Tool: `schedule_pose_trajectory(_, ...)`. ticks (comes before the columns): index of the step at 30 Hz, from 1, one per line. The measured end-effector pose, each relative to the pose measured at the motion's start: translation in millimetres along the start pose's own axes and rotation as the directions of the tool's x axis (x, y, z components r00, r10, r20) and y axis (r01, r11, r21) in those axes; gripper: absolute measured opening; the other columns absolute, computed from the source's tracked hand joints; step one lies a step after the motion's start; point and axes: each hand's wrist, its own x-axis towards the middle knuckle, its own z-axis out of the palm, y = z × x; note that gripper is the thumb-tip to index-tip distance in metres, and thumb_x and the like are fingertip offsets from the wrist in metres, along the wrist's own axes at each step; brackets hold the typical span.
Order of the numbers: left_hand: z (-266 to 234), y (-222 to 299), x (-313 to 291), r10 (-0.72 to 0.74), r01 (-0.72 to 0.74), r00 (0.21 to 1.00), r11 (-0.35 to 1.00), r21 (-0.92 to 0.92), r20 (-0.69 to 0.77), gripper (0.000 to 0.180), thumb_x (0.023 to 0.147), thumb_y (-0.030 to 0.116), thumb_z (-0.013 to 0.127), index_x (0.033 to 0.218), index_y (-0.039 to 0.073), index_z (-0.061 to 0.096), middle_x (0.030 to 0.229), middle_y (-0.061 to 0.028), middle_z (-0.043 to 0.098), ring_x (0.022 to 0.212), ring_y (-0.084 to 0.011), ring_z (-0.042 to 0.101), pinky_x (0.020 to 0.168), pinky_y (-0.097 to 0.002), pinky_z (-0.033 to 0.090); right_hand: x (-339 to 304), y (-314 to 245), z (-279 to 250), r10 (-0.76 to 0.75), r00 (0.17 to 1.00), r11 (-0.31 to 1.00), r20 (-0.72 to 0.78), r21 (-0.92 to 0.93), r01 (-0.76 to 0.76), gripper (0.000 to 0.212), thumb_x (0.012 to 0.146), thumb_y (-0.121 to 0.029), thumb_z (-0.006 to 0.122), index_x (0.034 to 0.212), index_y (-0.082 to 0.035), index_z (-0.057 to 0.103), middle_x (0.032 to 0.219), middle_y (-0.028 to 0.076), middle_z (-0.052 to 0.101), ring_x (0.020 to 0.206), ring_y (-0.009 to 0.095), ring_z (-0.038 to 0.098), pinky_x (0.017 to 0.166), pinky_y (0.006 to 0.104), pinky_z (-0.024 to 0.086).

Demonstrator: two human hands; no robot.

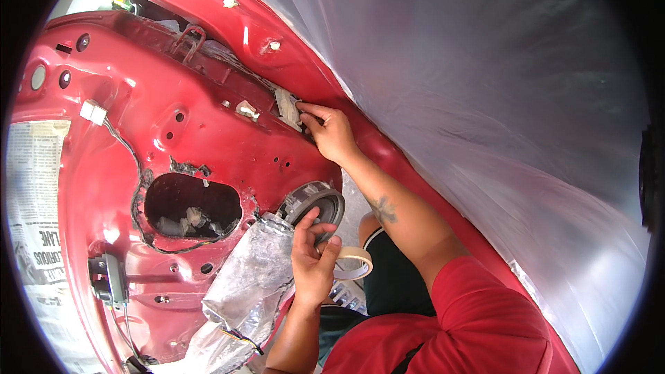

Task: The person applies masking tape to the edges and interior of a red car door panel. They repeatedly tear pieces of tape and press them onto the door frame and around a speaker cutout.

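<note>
My left hand (313,270), fingers curled, holds a roll of cream masking tape (364,257) on its thumb side, in front of a round black speaker (332,201) in the red car door panel (277,140). Up at the gap between this panel and the red body frame, my right hand (332,135) is closed, with index finger and thumb at a crumpled piece of masking tape (287,107). How far the fingertips grip it is partly hidden. Another torn bit of pale tape (246,109) sticks to the panel's edge nearby.
Cloudy plastic sheeting (499,83) hangs on the right. More crumpled plastic (249,277) hangs below the speaker. A white connector (93,111) dangles on wires, a grey latch part (108,280) sits lower left, and newspaper (38,187) covers the left side. An oval opening (194,201) cuts through the panel.
</note>
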Motion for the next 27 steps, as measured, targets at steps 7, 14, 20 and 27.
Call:
schedule_pose_trajectory(7,7,0,-4,0.013,-0.012,0.999,0.999,0.031,-0.034,0.062,0.095,0.000,0.065,0.152,0.006,0.040,0.118,-0.0088,0.061,0.072,-0.0031,0.051,0.053,-0.0165,0.037,4,-10,-5,-0.055,0.990,0.987,0.129,-0.144,0.074,0.036,0.100,-0.022,0.060,0.132,-0.007,0.068,0.108,0.023,0.073,0.103,0.040,0.071,0.089,0.0456,0.055)
schedule_pose_trajectory(14,4,-2,-5,-0.024,0.024,1.000,0.999,0.030,0.014,0.064,0.096,-0.006,0.062,0.153,0.004,0.036,0.122,-0.0115,0.058,0.081,-0.0074,0.063,0.073,-0.0210,0.052,19,-14,-8,-0.001,0.940,0.879,0.340,-0.448,0.163,0.049,0.103,-0.026,0.047,0.149,-0.009,0.050,0.121,0.026,0.068,0.112,0.046,0.064,0.097,0.0540,0.050)
schedule_pose_trajectory(20,9,-7,-4,-0.016,0.015,1.000,0.999,0.042,0.022,0.063,0.096,-0.005,0.063,0.153,0.004,0.036,0.121,-0.0113,0.059,0.082,-0.0083,0.063,0.073,-0.0218,0.053,26,-30,-24,0.025,0.910,0.897,0.413,-0.410,0.161,0.046,0.102,-0.025,0.052,0.144,-0.006,0.055,0.117,0.025,0.069,0.109,0.046,0.065,0.096,0.0519,0.050)
schedule_pose_trajectory(27,17,-7,-6,-0.014,0.014,1.000,0.999,0.043,0.010,0.062,0.095,-0.003,0.063,0.152,0.006,0.040,0.118,-0.0082,0.061,0.073,-0.0030,0.053,0.054,-0.0163,0.039,-3,7,-19,0.121,0.937,0.993,0.328,-0.042,-0.113,0.027,0.099,-0.023,0.064,0.112,-0.003,0.077,0.107,0.021,0.076,0.104,0.027,0.073,0.092,0.0366,0.053)
